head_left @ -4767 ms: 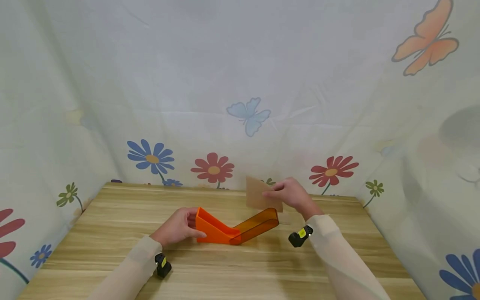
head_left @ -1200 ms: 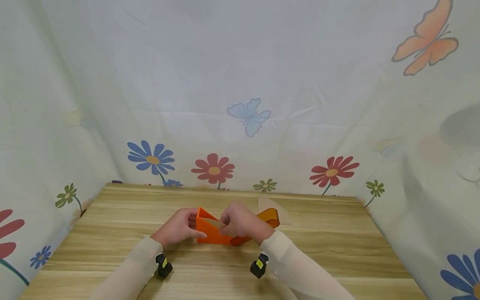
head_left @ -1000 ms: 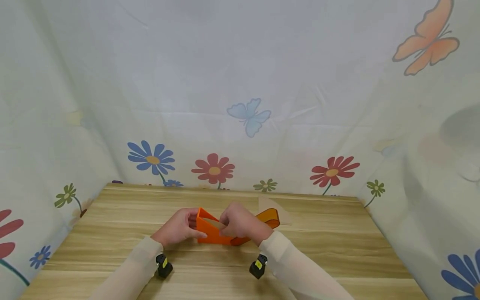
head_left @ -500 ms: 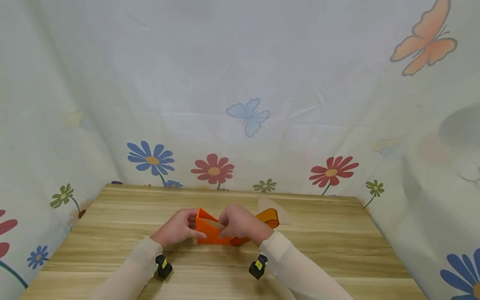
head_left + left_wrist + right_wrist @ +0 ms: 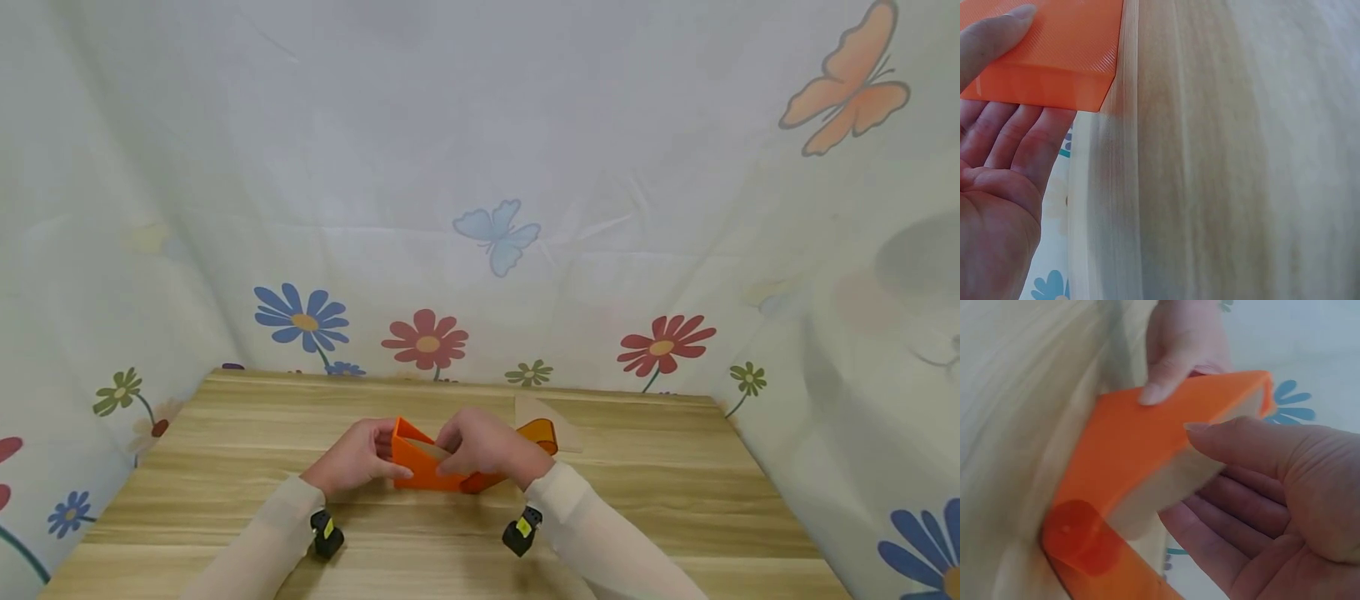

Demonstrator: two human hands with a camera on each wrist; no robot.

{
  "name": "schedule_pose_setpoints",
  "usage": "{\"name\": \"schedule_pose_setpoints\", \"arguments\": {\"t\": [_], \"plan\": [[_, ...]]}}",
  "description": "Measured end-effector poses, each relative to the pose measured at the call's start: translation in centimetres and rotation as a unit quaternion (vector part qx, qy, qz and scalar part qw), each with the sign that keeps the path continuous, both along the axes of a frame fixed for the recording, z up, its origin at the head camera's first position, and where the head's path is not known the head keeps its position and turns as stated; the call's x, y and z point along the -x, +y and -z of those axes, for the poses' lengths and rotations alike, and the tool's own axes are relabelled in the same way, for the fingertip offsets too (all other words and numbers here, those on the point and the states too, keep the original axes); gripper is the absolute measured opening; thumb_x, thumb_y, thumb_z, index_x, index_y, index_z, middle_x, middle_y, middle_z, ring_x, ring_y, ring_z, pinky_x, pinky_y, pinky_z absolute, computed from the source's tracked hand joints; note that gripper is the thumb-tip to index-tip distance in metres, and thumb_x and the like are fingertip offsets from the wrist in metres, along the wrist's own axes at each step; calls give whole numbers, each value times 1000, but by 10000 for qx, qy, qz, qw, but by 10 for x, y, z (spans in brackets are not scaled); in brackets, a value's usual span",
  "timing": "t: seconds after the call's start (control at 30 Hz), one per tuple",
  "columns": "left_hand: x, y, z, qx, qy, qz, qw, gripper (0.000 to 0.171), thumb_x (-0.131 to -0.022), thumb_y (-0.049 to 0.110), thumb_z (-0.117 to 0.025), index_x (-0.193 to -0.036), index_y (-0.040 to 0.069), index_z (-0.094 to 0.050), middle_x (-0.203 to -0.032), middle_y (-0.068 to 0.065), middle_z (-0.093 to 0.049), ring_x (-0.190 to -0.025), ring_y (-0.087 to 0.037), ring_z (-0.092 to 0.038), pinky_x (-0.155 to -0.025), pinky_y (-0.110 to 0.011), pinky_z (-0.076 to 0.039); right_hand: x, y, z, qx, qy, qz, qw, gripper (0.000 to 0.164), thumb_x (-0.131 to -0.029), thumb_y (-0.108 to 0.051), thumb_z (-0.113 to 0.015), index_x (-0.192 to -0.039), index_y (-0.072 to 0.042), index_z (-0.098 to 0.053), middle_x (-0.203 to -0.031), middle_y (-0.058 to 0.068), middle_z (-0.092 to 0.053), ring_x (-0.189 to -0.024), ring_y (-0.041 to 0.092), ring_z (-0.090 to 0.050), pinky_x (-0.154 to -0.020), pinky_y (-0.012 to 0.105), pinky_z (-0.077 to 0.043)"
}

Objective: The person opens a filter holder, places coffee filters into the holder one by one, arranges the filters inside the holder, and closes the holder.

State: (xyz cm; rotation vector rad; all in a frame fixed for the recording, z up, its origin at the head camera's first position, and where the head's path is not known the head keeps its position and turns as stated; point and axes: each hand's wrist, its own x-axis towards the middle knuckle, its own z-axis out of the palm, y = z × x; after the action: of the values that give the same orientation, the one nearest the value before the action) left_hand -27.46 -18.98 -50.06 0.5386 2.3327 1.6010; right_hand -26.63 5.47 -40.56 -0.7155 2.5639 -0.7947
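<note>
An orange wedge-shaped box (image 5: 422, 468) stands on the table, its see-through amber lid (image 5: 543, 432) swung out to the right. My left hand (image 5: 358, 455) grips the box's left end, thumb on the near wall and fingers behind, as the left wrist view also shows. Inside the box is a brown paper coffee filter (image 5: 1169, 484), its edge rising above the near wall. My right hand (image 5: 483, 447) pinches this filter at the box's opening, the thumb by the near wall's rim and the fingers behind the paper. The filter's lower part is hidden in the box.
Another fan-shaped brown paper (image 5: 558, 429) lies on the table behind the lid, partly covered by it. The wooden table (image 5: 225, 467) meets a flower-printed cloth (image 5: 600, 292) at the back and both sides.
Since the earliest frame my right hand has brought the brown filter from behind the lid, leftward and down into the box. Over the last second both hands have stayed almost still.
</note>
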Motion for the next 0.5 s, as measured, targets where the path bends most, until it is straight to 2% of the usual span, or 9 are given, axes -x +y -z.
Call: {"name": "schedule_pose_setpoints", "arguments": {"t": [0.1,0.23,0.37,0.5], "plan": [[1,-1,1,-11,-13,-11,10000,51,-79,28,-90,-123,17,-68,-119,-2,-75,-106,-22,-73,-99,-41,-58,1,6,-8,162,-133,111,9997,11,-85,-19,-84,-96,-19,-82,-88,-7,-75,-80,15,-66,-77,31,-61],[2,0,1,-31,-67,-49,10000,51,-78,28,-90,-124,17,-69,-119,-2,-75,-106,-22,-73,-100,-41,-58,3,15,-18,230,-5,191,9996,22,-86,-26,-84,-105,-17,-80,-96,-6,-77,-87,13,-69,-84,35,-62],[1,1,0,-29,-72,-73,9999,52,-78,28,-90,-124,17,-68,-119,-2,-75,-106,-22,-72,-99,-41,-59,8,29,-28,277,221,204,9992,21,-88,-30,-82,-106,-18,-80,-100,-5,-78,-91,13,-70,-84,34,-61],[0,2,0,16,-65,-90,9999,52,-78,28,-90,-124,17,-68,-119,-1,-75,-105,-21,-72,-98,-40,-59,15,47,-36,553,475,300,9969,21,-89,-28,-81,-105,-14,-80,-101,-1,-78,-91,15,-71,-82,34,-62]]}}
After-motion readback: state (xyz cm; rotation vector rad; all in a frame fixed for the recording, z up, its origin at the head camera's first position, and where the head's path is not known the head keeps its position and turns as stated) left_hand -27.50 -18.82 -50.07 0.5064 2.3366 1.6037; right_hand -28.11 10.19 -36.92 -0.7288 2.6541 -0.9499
